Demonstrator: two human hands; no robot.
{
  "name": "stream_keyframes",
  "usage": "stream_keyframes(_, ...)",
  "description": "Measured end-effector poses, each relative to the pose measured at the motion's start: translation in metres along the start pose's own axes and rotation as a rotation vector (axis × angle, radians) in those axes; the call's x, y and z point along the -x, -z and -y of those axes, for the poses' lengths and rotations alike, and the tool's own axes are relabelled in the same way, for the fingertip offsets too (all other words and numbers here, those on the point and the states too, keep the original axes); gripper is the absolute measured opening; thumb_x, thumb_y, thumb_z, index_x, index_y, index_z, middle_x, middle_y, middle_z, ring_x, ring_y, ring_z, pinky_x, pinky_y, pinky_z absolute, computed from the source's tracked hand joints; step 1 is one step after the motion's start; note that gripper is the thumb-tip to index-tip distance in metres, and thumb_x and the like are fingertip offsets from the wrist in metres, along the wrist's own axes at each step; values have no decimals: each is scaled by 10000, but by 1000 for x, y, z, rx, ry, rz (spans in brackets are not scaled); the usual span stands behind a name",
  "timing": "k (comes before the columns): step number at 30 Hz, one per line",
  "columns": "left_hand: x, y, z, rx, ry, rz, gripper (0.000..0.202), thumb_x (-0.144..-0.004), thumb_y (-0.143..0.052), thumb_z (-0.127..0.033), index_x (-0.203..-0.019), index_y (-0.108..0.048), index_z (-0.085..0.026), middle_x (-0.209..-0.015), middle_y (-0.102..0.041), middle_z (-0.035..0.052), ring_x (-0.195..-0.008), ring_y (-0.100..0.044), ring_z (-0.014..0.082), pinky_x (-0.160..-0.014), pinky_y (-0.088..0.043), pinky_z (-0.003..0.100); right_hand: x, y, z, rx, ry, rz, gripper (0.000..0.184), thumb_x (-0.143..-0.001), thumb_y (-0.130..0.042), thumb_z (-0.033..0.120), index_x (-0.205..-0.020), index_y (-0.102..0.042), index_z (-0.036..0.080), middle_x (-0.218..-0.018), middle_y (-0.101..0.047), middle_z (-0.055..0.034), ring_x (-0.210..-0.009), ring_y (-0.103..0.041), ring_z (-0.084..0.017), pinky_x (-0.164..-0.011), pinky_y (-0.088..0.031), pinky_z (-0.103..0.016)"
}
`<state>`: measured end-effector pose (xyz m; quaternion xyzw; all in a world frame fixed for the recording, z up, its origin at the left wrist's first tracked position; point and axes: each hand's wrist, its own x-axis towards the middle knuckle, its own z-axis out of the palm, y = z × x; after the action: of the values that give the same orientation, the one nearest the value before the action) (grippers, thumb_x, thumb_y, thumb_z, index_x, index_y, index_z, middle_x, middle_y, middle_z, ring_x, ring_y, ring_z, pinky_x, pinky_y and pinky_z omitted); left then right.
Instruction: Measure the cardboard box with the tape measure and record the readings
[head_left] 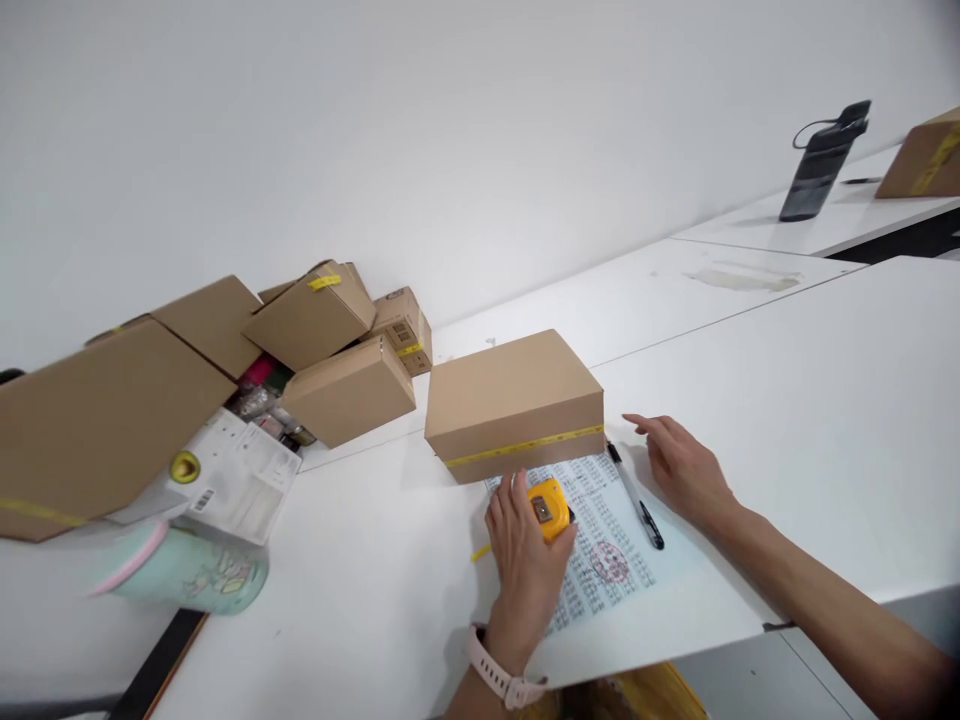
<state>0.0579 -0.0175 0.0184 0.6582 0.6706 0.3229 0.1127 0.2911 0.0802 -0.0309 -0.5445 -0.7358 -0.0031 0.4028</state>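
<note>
My left hand (521, 535), with a pale pink watch band on the wrist, is closed around a yellow tape measure (550, 508). A short piece of yellow blade (481, 552) shows to the left of that hand. The tape measure is over a printed sheet (600, 530) with a red round mark. Just beyond stands a closed cardboard box (517, 395), a yellow strip running along its near side. My right hand (686, 465) holds nothing, its index finger stretched toward the box's right corner. Between the right hand and the sheet's text lies a black-capped pen (636, 495).
More cardboard boxes (349, 390) are piled at the left, beside a white carton (240, 475) with an avocado picture. A mint cup with a pink lid (202, 570) lies tilted in view at lower left. A dark bottle (821, 165) stands far right.
</note>
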Motion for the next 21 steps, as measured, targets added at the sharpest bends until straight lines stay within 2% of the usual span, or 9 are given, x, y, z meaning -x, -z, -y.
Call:
stream_keyframes(3,-5,16,7,187,151,151,680,-713,-762,-303,-1298,-433,-199,-1203,-599,158,-1157,-539,345,-995,-395,492,-1,11,11,-68,-65,-241,290,-933,-454,234,-1161,-627,192,-985,-671,-107,-802,-635,-213,-593,-459,-313)
stream_keyframes(5,-6,28,3,435,192,215,553,-781,-693,-393,-1242,-446,-211,-1076,-627,113,-1007,-602,287,-866,-464,408,-3,25,31,-218,-101,-226,252,-931,-497,330,-1063,-666,198,-982,-682,-113,-813,-628,-221,-648,-474,-332)
stream_keyframes(6,-7,34,-1,583,194,252,496,-822,-640,-440,-1220,-447,-216,-1018,-628,89,-927,-619,254,-797,-478,366,-3,33,45,-334,-124,-129,266,-933,-499,379,-1028,-678,206,-978,-687,-108,-826,-625,-226,-665,-478,-338)
stream_keyframes(8,-7,48,-13,825,176,319,447,-869,-561,-501,-1200,-445,-223,-940,-619,53,-819,-623,203,-709,-473,307,-5,49,75,-631,-250,188,352,-956,-445,472,-1008,-684,219,-949,-686,-84,-816,-617,-220,-670,-485,-338)
stream_keyframes(10,-9,60,-24,895,142,329,466,-858,-581,-521,-1195,-450,-227,-905,-618,34,-786,-615,183,-696,-462,287,-7,63,105,-904,-337,450,454,-965,-388,546,-922,-684,205,-874,-667,-67,-792,-597,-205,-692,-487,-336)
stream_keyframes(11,-10,66,-28,883,124,322,476,-847,-603,-518,-1191,-454,-227,-887,-621,26,-776,-609,176,-699,-458,284,-9,68,117,-975,-355,523,457,-949,-419,569,-872,-678,201,-829,-651,-54,-764,-576,-190,-690,-476,-327)
stream_keyframes(13,-15,78,-33,845,110,317,488,-828,-636,-518,-1177,-469,-220,-843,-628,14,-753,-606,170,-708,-459,290,-14,74,132,-1032,-364,576,412,-886,-548,584,-791,-652,197,-764,-612,-26,-706,-515,-157,-659,-438,-300)
stream_keyframes(17,-45,109,-22,819,146,291,528,-780,-678,-559,-1130,-524,-195,-847,-668,37,-759,-653,195,-719,-496,319,-47,77,127,-1090,-402,579,376,-789,-689,543,-698,-592,192,-698,-542,2,-635,-439,-124,-583,-376,-270)
stream_keyframes(21,-99,156,14,734,200,125,388,-815,-682,-511,-986,-604,-172,-859,-666,36,-772,-649,188,-675,-500,286,-118,84,96,-1218,-529,426,303,-772,-686,451,-681,-543,200,-681,-510,-5,-638,-460,-131,-579,-404,-274)
